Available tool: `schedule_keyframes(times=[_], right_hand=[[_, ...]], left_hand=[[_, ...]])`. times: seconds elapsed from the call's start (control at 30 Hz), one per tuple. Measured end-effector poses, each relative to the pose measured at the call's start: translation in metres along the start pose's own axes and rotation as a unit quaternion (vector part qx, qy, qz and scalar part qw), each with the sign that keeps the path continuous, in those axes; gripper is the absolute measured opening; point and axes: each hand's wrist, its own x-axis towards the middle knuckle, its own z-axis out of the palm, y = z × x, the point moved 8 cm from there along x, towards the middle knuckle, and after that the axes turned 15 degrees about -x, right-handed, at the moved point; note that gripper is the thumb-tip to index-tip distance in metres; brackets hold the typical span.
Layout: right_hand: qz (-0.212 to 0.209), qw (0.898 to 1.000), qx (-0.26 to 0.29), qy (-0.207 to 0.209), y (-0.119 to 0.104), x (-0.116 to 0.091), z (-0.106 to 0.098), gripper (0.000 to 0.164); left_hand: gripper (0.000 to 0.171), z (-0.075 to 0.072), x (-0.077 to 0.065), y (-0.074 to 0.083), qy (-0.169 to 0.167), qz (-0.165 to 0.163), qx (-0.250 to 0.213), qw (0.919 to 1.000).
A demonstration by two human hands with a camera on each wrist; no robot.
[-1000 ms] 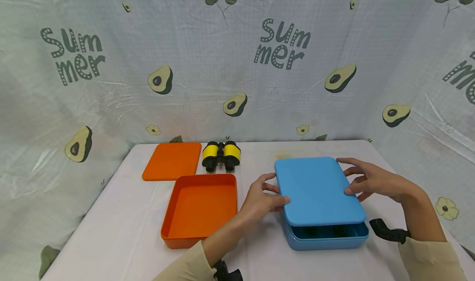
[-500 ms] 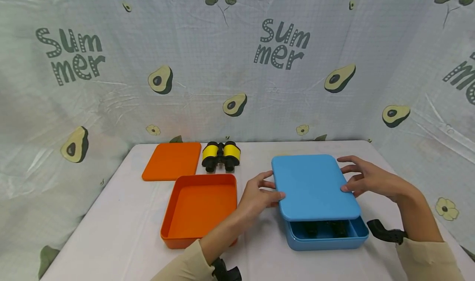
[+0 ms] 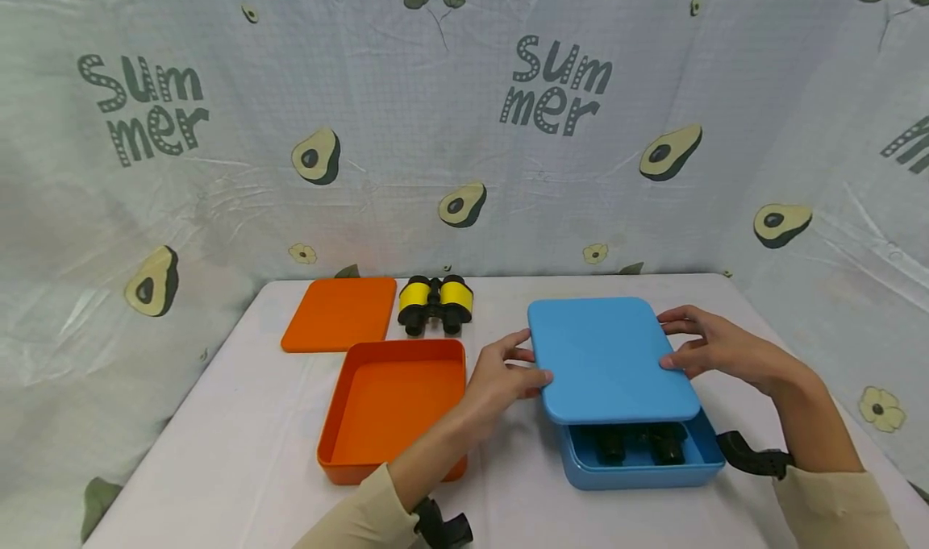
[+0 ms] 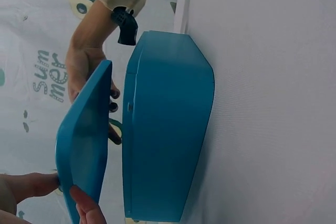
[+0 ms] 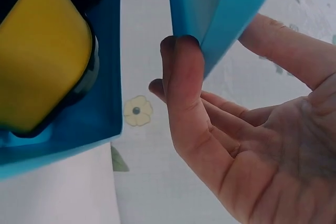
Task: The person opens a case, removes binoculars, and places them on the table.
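My left hand pinches the left edge of a flat blue lid, thumb on top. On the lid's opposite edge, my right hand pinches it the same way. The lid hovers above a blue box, apart from its rim in the left wrist view and shifted toward the back. Inside the box, partly hidden by the lid, lies a pair of binoculars; their black ends show at the front, and the right wrist view shows a yellow barrel.
Left of the blue box stands an orange box, with nothing inside. Behind it lie a flat orange lid and another pair of yellow and black binoculars. All rest on a white-covered table, with a printed curtain behind.
Both hands have carried the blue lid slightly back and to the left. More of the box's inside and the binoculars' black ends show at the front.
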Motion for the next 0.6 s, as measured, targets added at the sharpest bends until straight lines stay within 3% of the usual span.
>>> schedule_keyframes(times=[0.3,0.6], right_hand=[[-0.016,1.000,-0.023,0.007,-0.0013,-0.0008,-0.0003,0.086],[-0.018,0.998,-0.043,0.031,-0.0042,0.0040,0.0015,0.085]], left_hand=[[0.079,-0.0019,-0.0005,0.0058,-0.008,0.008,0.025,0.9996],[0.072,-0.0089,0.0022,0.0099,0.005,0.018,0.039,0.9991]])
